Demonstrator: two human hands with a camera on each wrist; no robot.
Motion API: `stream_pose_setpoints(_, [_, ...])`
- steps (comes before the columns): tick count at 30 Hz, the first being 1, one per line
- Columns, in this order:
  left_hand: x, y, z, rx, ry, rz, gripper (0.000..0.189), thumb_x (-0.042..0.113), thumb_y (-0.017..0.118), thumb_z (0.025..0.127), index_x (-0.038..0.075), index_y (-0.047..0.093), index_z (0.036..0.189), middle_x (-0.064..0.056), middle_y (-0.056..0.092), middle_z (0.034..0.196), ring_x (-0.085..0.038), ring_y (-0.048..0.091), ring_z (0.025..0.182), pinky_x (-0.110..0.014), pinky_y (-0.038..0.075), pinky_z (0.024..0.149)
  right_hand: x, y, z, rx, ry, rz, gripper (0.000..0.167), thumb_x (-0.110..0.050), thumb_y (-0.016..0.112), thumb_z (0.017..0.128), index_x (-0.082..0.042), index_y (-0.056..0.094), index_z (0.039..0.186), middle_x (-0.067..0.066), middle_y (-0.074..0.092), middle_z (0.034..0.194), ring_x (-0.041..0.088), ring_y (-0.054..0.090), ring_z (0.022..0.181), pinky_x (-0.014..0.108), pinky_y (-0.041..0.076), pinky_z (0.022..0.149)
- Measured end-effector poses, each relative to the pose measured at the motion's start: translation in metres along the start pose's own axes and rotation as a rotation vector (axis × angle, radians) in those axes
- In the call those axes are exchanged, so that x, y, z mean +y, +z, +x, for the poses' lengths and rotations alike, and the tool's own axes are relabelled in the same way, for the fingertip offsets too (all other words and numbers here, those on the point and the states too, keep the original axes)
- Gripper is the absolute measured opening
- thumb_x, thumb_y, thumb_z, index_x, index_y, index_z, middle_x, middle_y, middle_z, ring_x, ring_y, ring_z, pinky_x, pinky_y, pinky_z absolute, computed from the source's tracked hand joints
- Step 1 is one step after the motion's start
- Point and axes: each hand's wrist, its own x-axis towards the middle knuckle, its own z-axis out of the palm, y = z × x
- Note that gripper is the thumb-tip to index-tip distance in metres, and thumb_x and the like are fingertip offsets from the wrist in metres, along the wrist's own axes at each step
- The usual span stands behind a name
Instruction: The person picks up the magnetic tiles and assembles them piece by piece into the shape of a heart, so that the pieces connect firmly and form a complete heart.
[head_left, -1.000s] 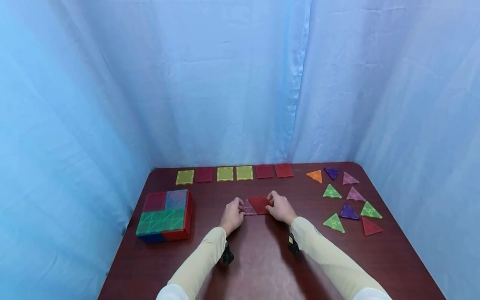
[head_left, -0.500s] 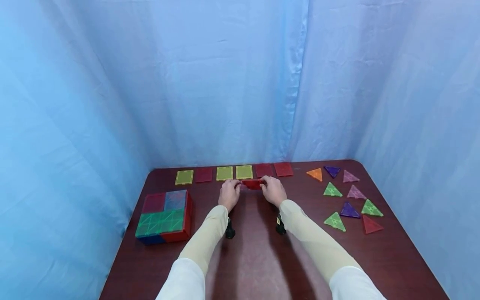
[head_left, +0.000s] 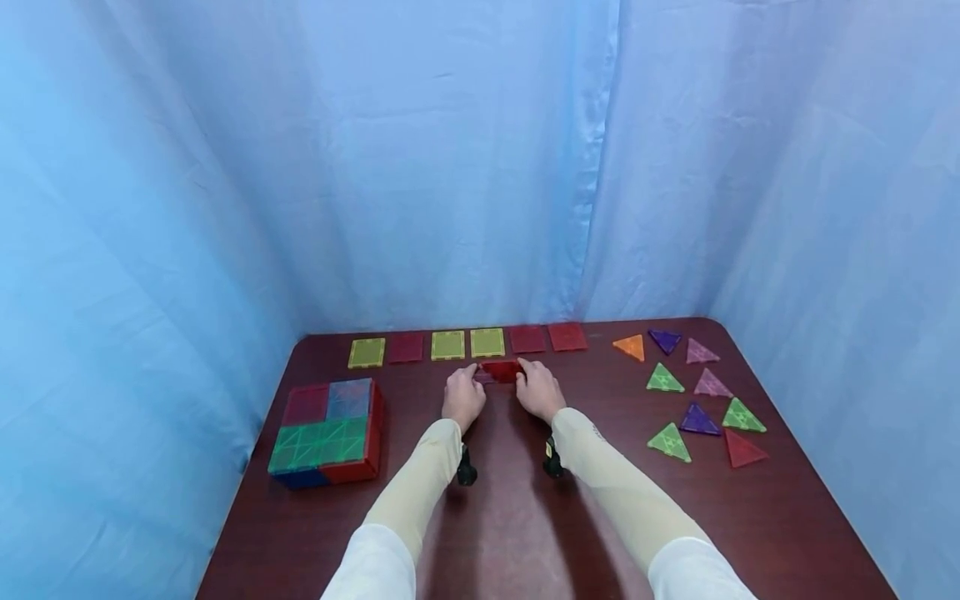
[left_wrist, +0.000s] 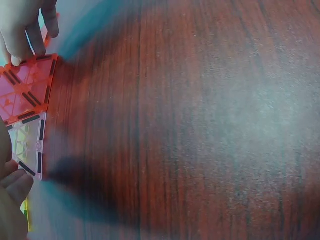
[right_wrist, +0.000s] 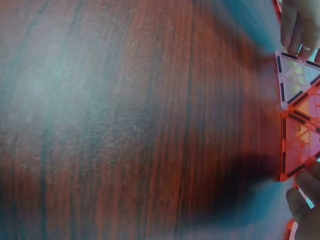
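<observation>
A short strip of joined see-through magnetic tiles stands tilted up from the table, between my hands. Its right part is red triangle tiles (head_left: 501, 369); its left end is a pale pink triangle tile (left_wrist: 33, 145). My left hand (head_left: 463, 395) pinches the pink end with thumb and fingers. At the other end, my right hand (head_left: 538, 390) pinches the red part. Dark magnet bars show along the tile edges in both wrist views. Whether the strip's lower edge touches the table cannot be told.
A row of yellow and red square tiles (head_left: 447, 345) lies along the back edge of the brown table (head_left: 510, 533). At left sits a box-like block of coloured tiles (head_left: 326, 433). Loose triangle tiles (head_left: 700, 419) are spread at right. Blue curtains (head_left: 450, 167) surround the table.
The tile strip lay flat one second ago; it is now tilted up and farther from me, near the back row. Both hands moved forward with it, and the right hand also came leftward.
</observation>
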Motion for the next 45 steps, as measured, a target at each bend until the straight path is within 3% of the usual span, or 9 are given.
stream_pose_setpoints(9, [-0.001, -0.004, -0.011, -0.031, -0.015, -0.036, 0.043, -0.004, 0.060, 0.091, -0.006, 0.062, 0.134, -0.025, 0.066, 0.126, -0.040, 0.064, 0.117, -0.051, 0.054, 0.097, 0.004, 0.003, -0.012, -0.068, 0.025, 0.000, 0.053, -0.024, 0.049, 0.105, -0.005, 0.043, 0.154, 0.022, 0.051, 0.148, 0.039, 0.050, 0.136, 0.058, 0.038, 0.113])
stream_pose_setpoints(15, [-0.001, -0.005, -0.014, -0.074, -0.053, -0.046, 0.044, -0.002, 0.059, 0.093, -0.004, 0.060, 0.137, -0.025, 0.063, 0.131, -0.041, 0.062, 0.121, -0.051, 0.052, 0.100, 0.027, -0.007, -0.022, -0.086, 0.050, -0.047, 0.056, -0.026, 0.045, 0.107, -0.005, 0.036, 0.157, 0.021, 0.044, 0.154, 0.040, 0.043, 0.141, 0.061, 0.033, 0.115])
stream_pose_setpoints(21, [-0.002, -0.004, -0.014, -0.085, -0.073, -0.054, 0.044, -0.001, 0.058, 0.094, -0.003, 0.059, 0.137, -0.024, 0.062, 0.131, -0.040, 0.061, 0.121, -0.052, 0.052, 0.100, 0.071, -0.047, -0.023, -0.037, 0.104, -0.222, 0.059, -0.028, 0.044, 0.105, 0.003, 0.035, 0.154, 0.029, 0.044, 0.150, 0.049, 0.045, 0.135, 0.066, 0.037, 0.108])
stream_pose_setpoints(26, [-0.002, -0.004, -0.013, -0.101, -0.076, -0.053, 0.042, 0.001, 0.058, 0.094, -0.002, 0.060, 0.136, -0.024, 0.062, 0.130, -0.040, 0.062, 0.119, -0.052, 0.053, 0.099, 0.117, -0.092, -0.031, -0.041, 0.262, -0.311, 0.067, -0.032, 0.047, 0.099, 0.014, 0.036, 0.146, 0.038, 0.042, 0.142, 0.057, 0.046, 0.126, 0.070, 0.040, 0.100])
stream_pose_setpoints(29, [-0.002, -0.003, -0.013, -0.119, -0.090, -0.045, 0.043, 0.002, 0.058, 0.095, -0.001, 0.060, 0.138, -0.024, 0.062, 0.131, -0.040, 0.062, 0.119, -0.051, 0.053, 0.099, 0.143, -0.112, -0.042, -0.079, 0.355, -0.312, 0.070, -0.033, 0.046, 0.096, 0.020, 0.037, 0.140, 0.043, 0.042, 0.135, 0.060, 0.045, 0.121, 0.071, 0.038, 0.100])
stream_pose_setpoints(32, [-0.002, -0.002, -0.013, -0.129, -0.097, -0.036, 0.044, 0.003, 0.059, 0.095, -0.001, 0.059, 0.139, -0.024, 0.061, 0.132, -0.040, 0.062, 0.119, -0.051, 0.053, 0.099, 0.162, -0.123, -0.055, -0.158, 0.396, -0.303, 0.069, -0.033, 0.044, 0.096, 0.023, 0.039, 0.135, 0.046, 0.038, 0.134, 0.062, 0.041, 0.121, 0.071, 0.035, 0.100])
stream_pose_setpoints(35, [0.000, -0.002, -0.012, -0.133, -0.095, -0.042, 0.045, 0.003, 0.058, 0.095, -0.001, 0.058, 0.140, -0.024, 0.060, 0.134, -0.040, 0.062, 0.120, -0.052, 0.053, 0.100, 0.173, -0.126, -0.064, -0.198, 0.362, -0.301, 0.065, -0.030, 0.044, 0.096, 0.023, 0.041, 0.133, 0.045, 0.036, 0.135, 0.062, 0.039, 0.121, 0.071, 0.033, 0.102])
stream_pose_setpoints(38, [0.002, -0.004, -0.010, -0.141, -0.095, -0.045, 0.046, 0.004, 0.058, 0.096, -0.002, 0.056, 0.142, -0.024, 0.059, 0.136, -0.040, 0.060, 0.123, -0.052, 0.052, 0.101, 0.175, -0.124, -0.067, -0.164, 0.277, -0.340, 0.060, -0.026, 0.047, 0.095, 0.022, 0.045, 0.131, 0.044, 0.040, 0.132, 0.059, 0.045, 0.117, 0.070, 0.036, 0.101])
stream_pose_setpoints(45, [0.006, -0.015, -0.012, -0.079, -0.092, -0.025, 0.048, 0.004, 0.058, 0.095, -0.002, 0.054, 0.143, -0.023, 0.054, 0.140, -0.039, 0.053, 0.131, -0.051, 0.047, 0.107, 0.155, -0.104, -0.068, -0.090, 0.036, -0.427, 0.049, -0.022, 0.055, 0.094, 0.012, 0.058, 0.130, 0.037, 0.050, 0.131, 0.052, 0.059, 0.108, 0.066, 0.047, 0.093])
